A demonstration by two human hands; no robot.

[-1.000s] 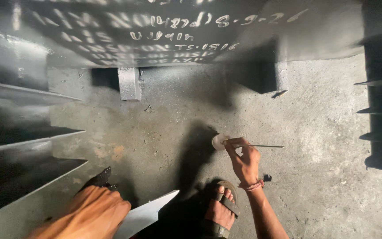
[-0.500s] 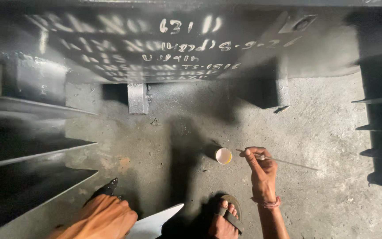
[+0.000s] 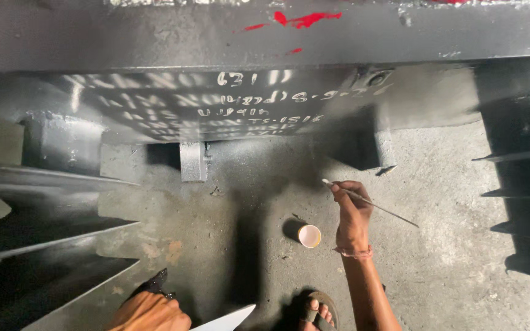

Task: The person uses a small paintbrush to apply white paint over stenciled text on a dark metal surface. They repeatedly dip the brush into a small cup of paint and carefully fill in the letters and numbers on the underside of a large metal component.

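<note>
My right hand (image 3: 352, 211) holds a thin paintbrush (image 3: 369, 202) with its white tip pointing up-left, raised above the concrete floor. A small cup of white paint (image 3: 308, 235) stands on the floor just left of that hand. Ahead is a large grey painted steel structure (image 3: 265, 37) with white handwritten markings and red paint smears on top. My left hand (image 3: 149, 312) rests at the bottom edge on a grey metal fin, next to a dark object. My sandalled foot (image 3: 317, 309) shows below the cup.
Grey metal fins (image 3: 50, 245) slant out at the left, and more fins (image 3: 522, 196) line the right edge. Short steel supports (image 3: 192, 160) stand under the structure. A white pointed sheet (image 3: 225, 320) lies by my left hand. The floor (image 3: 449, 263) is rough concrete.
My right hand has lifted the brush away from the cup and up toward the structure. The view has tilted up, showing more of the steel top.
</note>
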